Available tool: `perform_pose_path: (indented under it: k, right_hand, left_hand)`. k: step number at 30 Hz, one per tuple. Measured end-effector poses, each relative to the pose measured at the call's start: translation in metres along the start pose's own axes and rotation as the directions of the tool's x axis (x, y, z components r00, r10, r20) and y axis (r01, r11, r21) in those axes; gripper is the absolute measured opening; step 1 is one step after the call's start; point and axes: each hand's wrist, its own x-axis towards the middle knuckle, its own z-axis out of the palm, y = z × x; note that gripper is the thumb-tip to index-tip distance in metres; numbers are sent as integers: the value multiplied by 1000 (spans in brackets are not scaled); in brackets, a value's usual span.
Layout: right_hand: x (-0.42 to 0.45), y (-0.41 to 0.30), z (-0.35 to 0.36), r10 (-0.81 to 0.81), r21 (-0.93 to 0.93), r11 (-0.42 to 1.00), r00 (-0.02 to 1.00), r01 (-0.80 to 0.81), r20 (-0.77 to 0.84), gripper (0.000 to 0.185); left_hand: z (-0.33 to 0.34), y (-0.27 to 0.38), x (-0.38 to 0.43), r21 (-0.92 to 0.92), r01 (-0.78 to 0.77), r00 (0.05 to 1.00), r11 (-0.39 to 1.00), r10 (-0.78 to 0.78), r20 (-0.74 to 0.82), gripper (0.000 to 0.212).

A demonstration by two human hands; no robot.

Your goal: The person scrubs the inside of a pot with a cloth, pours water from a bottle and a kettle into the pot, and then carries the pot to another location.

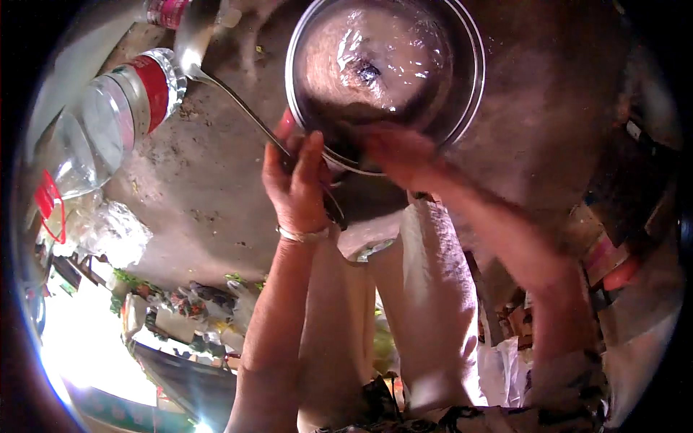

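A round metal basin (463, 116) with a shiny rim and rippled liquid inside stands at the top middle; a small dark spot shows near its centre. My left hand (300, 181), with a pale bracelet at the wrist, is at the basin's lower left rim. Its fingers are closed around the thin handle of a metal utensil (243, 108), which slants up left to a broad, bright end. My right hand (403, 154) is motion-blurred over the basin's lower rim, its fingers partly in shadow. Whether it holds anything is not clear.
A large clear plastic bottle (105, 119) with a red label lies at the left, above crumpled clear plastic (122, 230). Greens and bags lie lower left. Dark items and a pinkish box (603, 257) are at the right. My legs are below the basin.
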Motion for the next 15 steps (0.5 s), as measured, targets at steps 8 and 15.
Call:
perform_pose_path:
  k: [8, 15]
  right_hand:
    - [40, 32, -159, -61, -916, 200, 938, 347, 342, 39]
    - [53, 36, -179, -43, -899, -107, 901, 426, 432, 47]
  left_hand:
    - [19, 24, 25, 323, -280, 950, 904, 211, 232, 32]
    - [34, 32, 26, 196, -218, 968, 956, 187, 165, 25]
